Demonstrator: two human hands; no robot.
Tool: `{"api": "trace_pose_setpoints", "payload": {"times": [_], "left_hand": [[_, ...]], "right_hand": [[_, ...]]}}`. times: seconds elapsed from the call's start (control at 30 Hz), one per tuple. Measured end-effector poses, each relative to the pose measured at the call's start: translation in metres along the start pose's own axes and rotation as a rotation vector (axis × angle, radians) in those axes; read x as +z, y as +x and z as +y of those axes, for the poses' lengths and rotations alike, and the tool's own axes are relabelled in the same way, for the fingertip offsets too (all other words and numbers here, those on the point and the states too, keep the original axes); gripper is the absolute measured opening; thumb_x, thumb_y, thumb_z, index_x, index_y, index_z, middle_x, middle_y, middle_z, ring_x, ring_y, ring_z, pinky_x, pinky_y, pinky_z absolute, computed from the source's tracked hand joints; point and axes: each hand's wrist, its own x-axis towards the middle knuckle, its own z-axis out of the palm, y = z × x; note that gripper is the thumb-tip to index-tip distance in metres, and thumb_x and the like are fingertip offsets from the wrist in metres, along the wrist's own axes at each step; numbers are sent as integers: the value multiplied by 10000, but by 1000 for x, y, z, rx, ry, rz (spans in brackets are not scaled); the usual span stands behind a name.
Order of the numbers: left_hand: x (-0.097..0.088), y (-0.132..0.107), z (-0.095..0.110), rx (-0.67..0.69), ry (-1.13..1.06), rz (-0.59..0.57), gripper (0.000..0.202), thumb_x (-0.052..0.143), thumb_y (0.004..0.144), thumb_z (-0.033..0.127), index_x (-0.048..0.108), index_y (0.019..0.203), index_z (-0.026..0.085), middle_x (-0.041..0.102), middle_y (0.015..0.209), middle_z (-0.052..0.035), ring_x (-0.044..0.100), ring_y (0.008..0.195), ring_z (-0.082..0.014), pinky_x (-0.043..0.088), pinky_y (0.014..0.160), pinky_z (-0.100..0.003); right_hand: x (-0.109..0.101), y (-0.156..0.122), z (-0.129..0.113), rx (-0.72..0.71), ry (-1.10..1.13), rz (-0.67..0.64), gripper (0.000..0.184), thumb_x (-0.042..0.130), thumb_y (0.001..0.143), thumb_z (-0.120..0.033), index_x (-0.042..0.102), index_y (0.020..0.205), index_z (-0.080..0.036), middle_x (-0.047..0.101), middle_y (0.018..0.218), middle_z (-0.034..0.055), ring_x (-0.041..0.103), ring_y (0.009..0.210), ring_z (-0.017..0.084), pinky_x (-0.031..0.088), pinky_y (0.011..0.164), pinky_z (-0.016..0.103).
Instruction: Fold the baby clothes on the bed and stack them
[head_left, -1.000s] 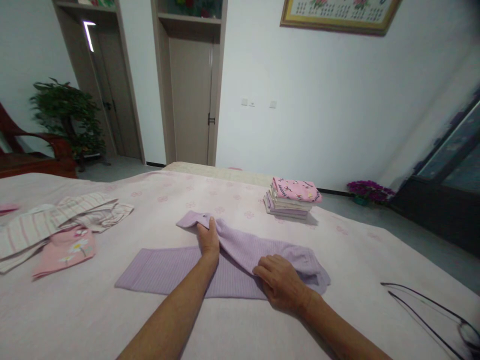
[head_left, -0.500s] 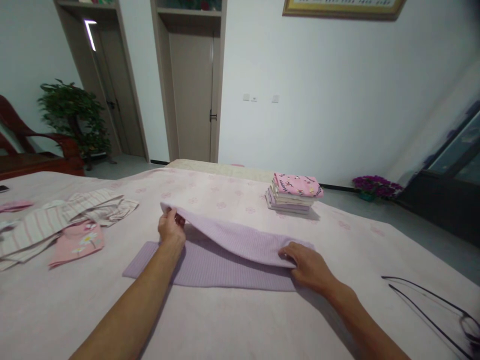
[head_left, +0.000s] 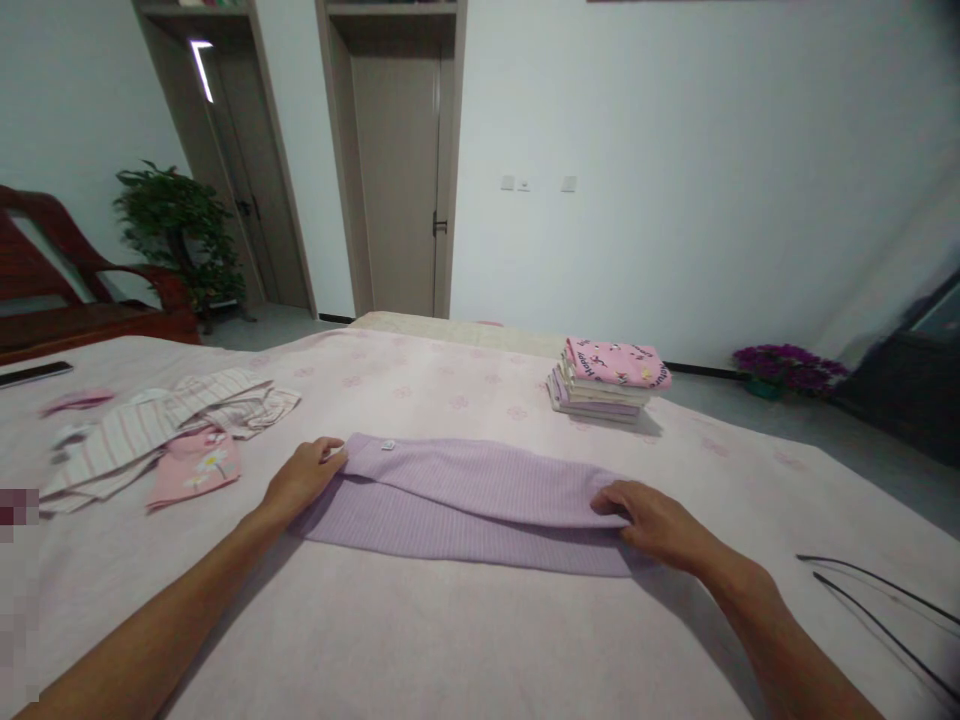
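Note:
A lilac ribbed garment (head_left: pixel 480 490) lies across the bed in front of me, its upper layer folded lengthwise over a wider layer beneath. Near its left end a small white label (head_left: pixel 388 446) shows on the upper layer. My left hand (head_left: pixel 306 478) is closed at the left end of the fold, fingertips pinching the edge. At the right end, my right hand (head_left: pixel 654 518) grips the upper layer between thumb and fingers, and its fingers partly cover the cloth there.
A stack of folded clothes (head_left: pixel 607 380) stands beyond my right hand. Striped clothes (head_left: pixel 150 430) and a pink flowered piece (head_left: pixel 199 468) lie loosely at left. A phone (head_left: pixel 34 374) rests at far left, and eyeglasses (head_left: pixel 885 625) lie at right.
My left hand has moved left and lowered the raised end of the upper layer onto the layer below. The label has come into sight. My right hand keeps its grip.

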Motion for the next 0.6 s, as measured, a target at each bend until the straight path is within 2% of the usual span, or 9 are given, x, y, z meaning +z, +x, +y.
{"api": "trace_pose_setpoints", "payload": {"times": [0.13,0.27,0.33,0.43,0.6], "left_hand": [[3,14,3,48,263,-82,372,623,740,430,682,1035,212,721,964,-83,666,891,-260,455,716,-305],[3,21,3,109,392,-117,341,553,781,351,642,1086,225,708,880,-37,657,807,-220,402,640,-277],[-3,22,3,126,343,-80,344,533,782,341,628,1092,227,684,813,-11,643,741,-202,385,606,-271],[-20,16,7,156,140,-16,376,554,754,376,610,1087,210,634,750,16,615,672,-181,409,604,-264],[-49,-13,4,162,-151,-20,432,643,689,424,603,1055,198,566,708,41,556,617,-156,413,569,-246]], "right_hand": [[-1,-2,5,-16,-14,-1,479,471,595,-90,682,998,-240,682,1065,38,596,1002,227,426,865,319],[0,-4,8,-9,-44,7,493,475,595,-85,683,1017,-232,682,1065,46,595,994,232,429,868,327],[1,-4,11,-1,-36,5,511,473,597,-79,684,1037,-231,681,1089,48,596,1012,233,431,883,326],[2,-4,17,17,-8,1,550,454,599,-59,691,1062,-238,678,1137,44,594,1064,229,429,919,319],[0,-7,30,34,60,12,595,449,577,-52,699,1081,-247,675,1169,36,587,1113,237,417,979,335]]}}
